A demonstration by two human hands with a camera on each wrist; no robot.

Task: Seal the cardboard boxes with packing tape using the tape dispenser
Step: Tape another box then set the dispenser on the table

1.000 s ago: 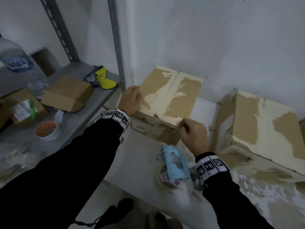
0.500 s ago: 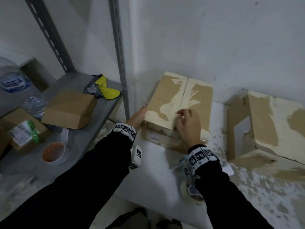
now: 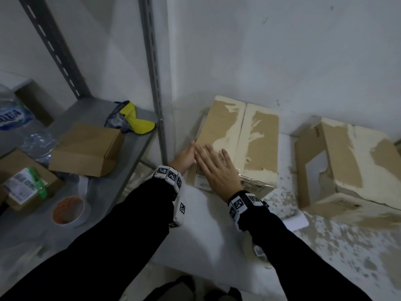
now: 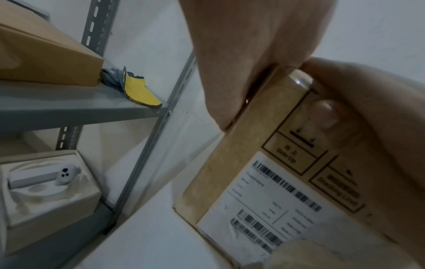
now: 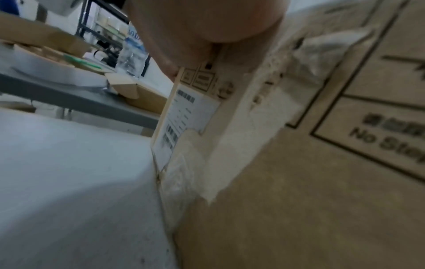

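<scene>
Right hand [image 3: 219, 170] laid flat on top of the box [image 3: 256, 146], fingers straight and spread, palm over the near left part of the lid; grip open, pinching nothing. Left hand [image 3: 184, 156] pressed against the box's left side, fingers straight along the upper edge, holding nothing. In the left wrist view, left hand [image 4: 248, 54] lying along the box [image 4: 287, 182] corner, with a barcode label [image 4: 264, 203] on the near face and a glossy strip of tape [image 4: 299, 81] over the top edge. In the right wrist view, palm [image 5: 207, 27] on the box [image 5: 299, 182] edge; picture blurred.

Box at the far left corner of the desk [image 3: 208, 231], against the wall, lid flaps closed with the seam running front to back. Second box [image 3: 351, 170] at the far right of the desk, well apart. Dispenser [image 3: 258, 250] near the desk's front edge, mostly hidden under the right sleeve.

On the shelf [image 3: 130, 170] to the left: small box [image 3: 86, 148], yellow cloth [image 3: 136, 122], tape roll [image 3: 69, 210], bottle [image 3: 19, 122].
</scene>
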